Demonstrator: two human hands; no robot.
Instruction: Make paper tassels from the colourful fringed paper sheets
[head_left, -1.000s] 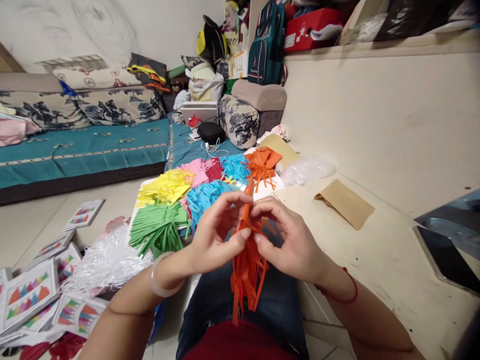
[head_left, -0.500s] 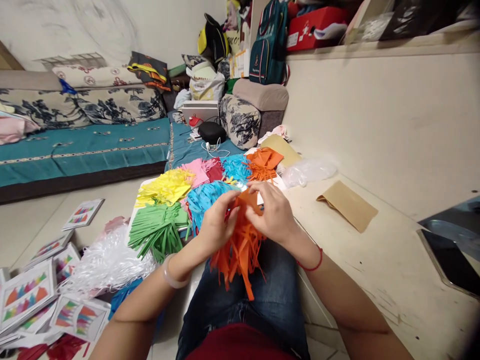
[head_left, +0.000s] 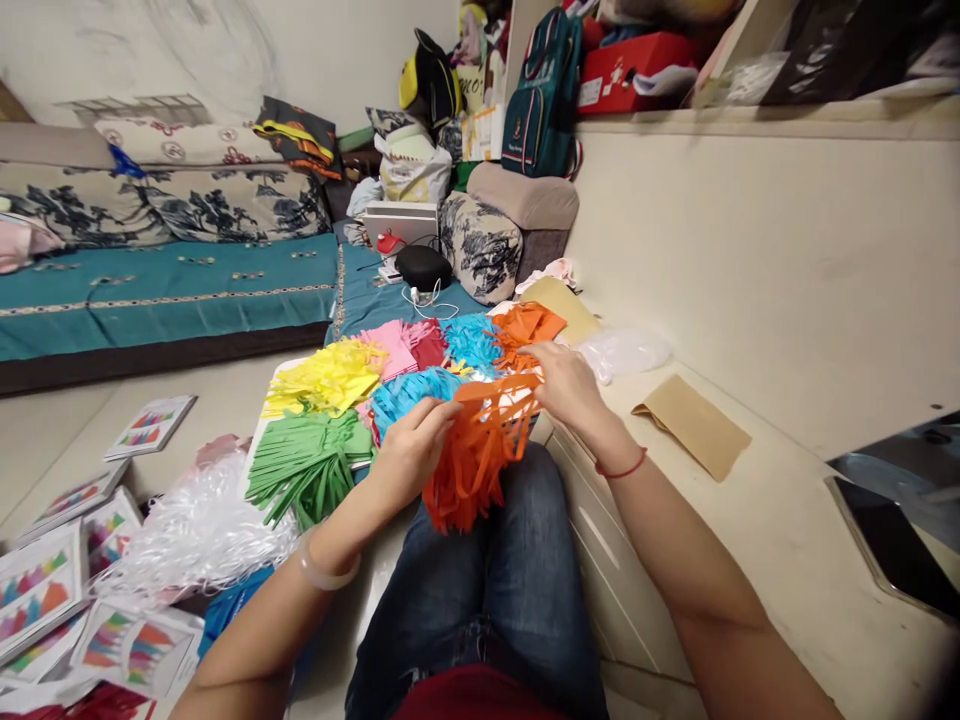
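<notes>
Between my hands, above my lap, hangs an orange tissue-paper tassel sheet [head_left: 472,460], its fringe strips falling downward. My left hand [head_left: 414,450] pinches its left end at the top. The right end is gripped by my right hand [head_left: 568,388], and the top edge stretches between the two. Right behind it lies a blue fringed bundle [head_left: 412,393]. Yellow [head_left: 324,378], green [head_left: 307,460], pink [head_left: 386,345] and dark red [head_left: 429,343] fringed bundles spread across the board, with another blue bundle [head_left: 472,340] and an orange bundle [head_left: 527,328] at the far side.
White shredded strips [head_left: 202,525] and printed packets [head_left: 139,645] lie on the left. To the right are a brown paper envelope [head_left: 694,425], a clear plastic bag [head_left: 624,352] and a phone [head_left: 892,545]. A teal-covered sofa [head_left: 165,290] stands behind.
My hands have moved apart, spreading the top edge of the orange tassel sheet sideways. My right hand went right, my left slightly left, and the fringe now hangs higher and wider.
</notes>
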